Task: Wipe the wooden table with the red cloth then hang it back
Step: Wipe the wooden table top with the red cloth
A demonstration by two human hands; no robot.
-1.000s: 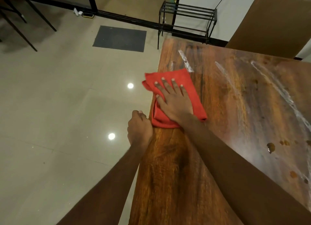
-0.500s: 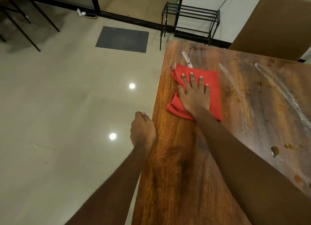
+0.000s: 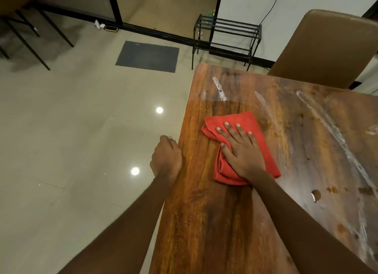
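Drawn back toward the near side since half a second ago: right hand and cloth, then up against the far-left streak, now lying clear of it. Pressing flat, fingers straight and spread, palm down on the cloth; no pinch, nothing curled round it. Folded and bunched on the thumb side, lying on the table a little in from the left edge, about midway between near and far. At that left edge, left hand curled in a fist, nothing visible in it; cannot tell whether braced or merely resting.

Likely trouble, judged from this:
- With only a flat palm for hold, could slide out from under on a fast stroke, or ruck up further at the loose left fold and wipe with less face.
- Could run off the left edge on a leftward pass and drop to the floor, being so near it.
- Could smear rather than lift the long streaks at right.
- Would drag the brown drops at near right into a trail if crossed with one light pass.
- Could easily miss the far corner by the chair.

Hanging back not yet begun; no hook for it identifiable, unless on the black rack beyond the far edge.

No brand, label or writing readable anywhere.
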